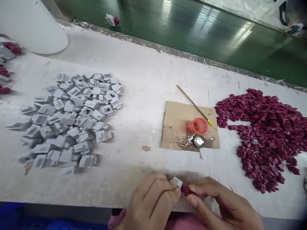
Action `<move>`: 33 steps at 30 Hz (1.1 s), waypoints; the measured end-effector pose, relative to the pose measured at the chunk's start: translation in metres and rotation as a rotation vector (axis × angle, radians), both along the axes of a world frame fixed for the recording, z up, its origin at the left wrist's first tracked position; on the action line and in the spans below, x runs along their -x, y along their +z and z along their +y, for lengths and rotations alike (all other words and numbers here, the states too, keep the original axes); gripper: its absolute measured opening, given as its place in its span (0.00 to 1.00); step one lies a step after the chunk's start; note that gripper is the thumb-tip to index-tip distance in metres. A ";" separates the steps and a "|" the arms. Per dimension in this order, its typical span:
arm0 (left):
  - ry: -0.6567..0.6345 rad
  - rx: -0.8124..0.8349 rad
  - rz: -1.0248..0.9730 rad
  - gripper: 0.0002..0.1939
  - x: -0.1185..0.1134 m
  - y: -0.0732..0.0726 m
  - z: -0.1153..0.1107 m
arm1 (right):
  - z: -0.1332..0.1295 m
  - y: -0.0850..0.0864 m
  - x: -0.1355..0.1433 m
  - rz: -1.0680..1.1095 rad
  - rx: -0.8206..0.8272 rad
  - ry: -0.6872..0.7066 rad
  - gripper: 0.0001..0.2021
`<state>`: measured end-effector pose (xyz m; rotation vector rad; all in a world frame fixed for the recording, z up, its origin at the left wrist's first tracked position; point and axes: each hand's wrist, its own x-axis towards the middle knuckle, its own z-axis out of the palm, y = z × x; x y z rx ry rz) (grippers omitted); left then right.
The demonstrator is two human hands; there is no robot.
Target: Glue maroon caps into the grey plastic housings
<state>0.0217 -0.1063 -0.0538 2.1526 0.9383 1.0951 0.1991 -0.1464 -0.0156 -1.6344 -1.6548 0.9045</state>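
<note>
At the table's front edge my left hand (pixel 153 199) is closed on a grey plastic piece (pixel 177 182), whose top shows above the fingers. My right hand (pixel 218 203) pinches a dark red piece (pixel 185 190) between thumb and fingertips. The two pieces meet end to end between my hands; how far they fit together is hidden. Beyond them lies a cardboard sheet (pixel 175 111) with a red cup (pixel 200 125), a bottle cap (pixel 198 140) and wet spots of clear liquid. A thin stick with a yellow tip (pixel 192 101) rests across its upper edge.
Many grey pieces (pixel 79 118) are heaped at left, many dark red pieces (pixel 268 134) at right. A white container (pixel 35 28) stands at the upper left, near joined grey and red pieces (pixel 7 51). Past the rim, a green surface (pixel 153 25) holds another joined piece (pixel 112 20).
</note>
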 end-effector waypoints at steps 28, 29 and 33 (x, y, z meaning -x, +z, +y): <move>-0.014 0.323 -0.107 0.05 -0.002 -0.003 0.008 | -0.004 0.001 -0.020 -0.339 -0.321 0.339 0.16; -0.019 0.324 -0.103 0.05 -0.002 -0.003 0.008 | -0.004 0.001 -0.019 -0.333 -0.329 0.351 0.17; -0.020 0.327 -0.096 0.05 -0.001 -0.004 0.007 | -0.003 -0.004 -0.013 -0.300 -0.282 0.270 0.18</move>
